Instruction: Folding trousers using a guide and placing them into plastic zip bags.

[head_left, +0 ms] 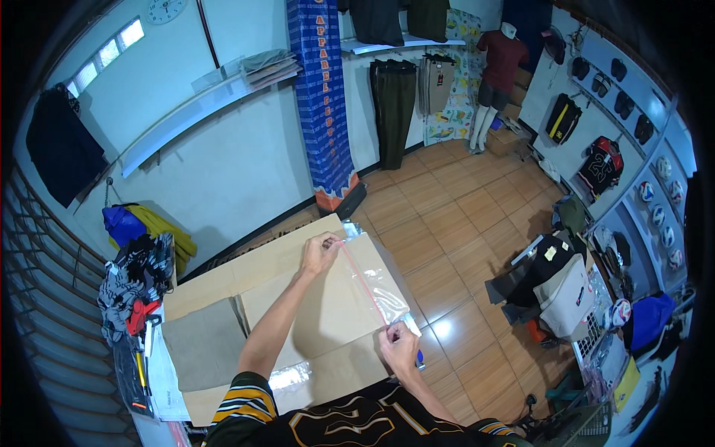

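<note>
A clear plastic bag (385, 288) with a red strip along its opening lies at the right end of the cardboard-covered table. My left hand (322, 251) pinches the far end of the strip, near the cardboard's back corner. At the strip's near end, my right hand (399, 345) pinches the bag's edge. Between the hands the strip runs nearly straight over the brown cardboard (301, 307). Folded grey-beige cloth (204, 346) lies on the left part of the table. Another piece of clear plastic (290, 376) shows near the front edge, below my left forearm.
Patterned clothes (128, 285), a red tool (142, 317) and a yellow-handled cutter (140, 371) are at the table's left. A blue column (322, 100) stands behind. Tiled floor (463, 313) lies to the right, with piled garments (550, 279) beyond.
</note>
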`<action>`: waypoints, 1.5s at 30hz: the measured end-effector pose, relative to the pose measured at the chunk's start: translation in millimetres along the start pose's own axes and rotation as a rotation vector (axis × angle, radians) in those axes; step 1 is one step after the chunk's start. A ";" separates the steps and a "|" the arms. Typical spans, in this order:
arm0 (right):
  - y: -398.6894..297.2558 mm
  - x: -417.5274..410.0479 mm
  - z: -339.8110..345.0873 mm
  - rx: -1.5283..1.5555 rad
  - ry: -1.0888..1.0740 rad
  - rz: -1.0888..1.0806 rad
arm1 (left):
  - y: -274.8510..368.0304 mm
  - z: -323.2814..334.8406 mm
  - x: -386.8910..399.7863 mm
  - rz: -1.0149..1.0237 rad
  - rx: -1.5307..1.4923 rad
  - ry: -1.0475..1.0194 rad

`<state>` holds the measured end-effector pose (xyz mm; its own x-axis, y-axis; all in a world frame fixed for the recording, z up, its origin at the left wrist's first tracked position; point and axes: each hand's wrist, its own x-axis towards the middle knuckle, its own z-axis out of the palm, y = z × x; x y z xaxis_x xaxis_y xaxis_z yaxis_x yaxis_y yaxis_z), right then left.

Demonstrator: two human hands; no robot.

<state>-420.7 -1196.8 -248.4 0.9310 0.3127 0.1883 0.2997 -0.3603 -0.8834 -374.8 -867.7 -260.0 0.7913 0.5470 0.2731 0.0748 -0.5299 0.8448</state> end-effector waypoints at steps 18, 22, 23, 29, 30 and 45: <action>-61.5 -106.0 89.9 -0.167 -0.518 -0.064 | -47.2 -149.6 -106.2 -0.017 0.220 0.015; -69.8 -114.9 97.7 -0.252 -0.502 -0.087 | -48.4 -167.6 -125.1 0.001 0.176 0.047; -67.1 -115.2 98.3 -0.258 -0.503 -0.085 | -38.6 -169.3 -130.4 0.004 0.199 0.057; -78.8 -107.8 111.0 -0.360 -0.410 -0.119 | -2.0 -232.6 -190.8 0.042 0.366 0.103; -79.0 -104.2 113.5 -0.367 -0.406 -0.131 | -2.4 -241.7 -203.2 0.046 0.398 0.120; -97.7 -64.2 143.5 -0.360 -0.229 -0.247 | -20.7 -220.6 -263.5 -0.082 0.610 0.071</action>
<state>-539.7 -1055.5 -235.7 0.7656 0.5974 0.2387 0.5960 -0.5191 -0.6126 -718.7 -857.9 -247.9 0.7275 0.6326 0.2657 0.4841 -0.7476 0.4547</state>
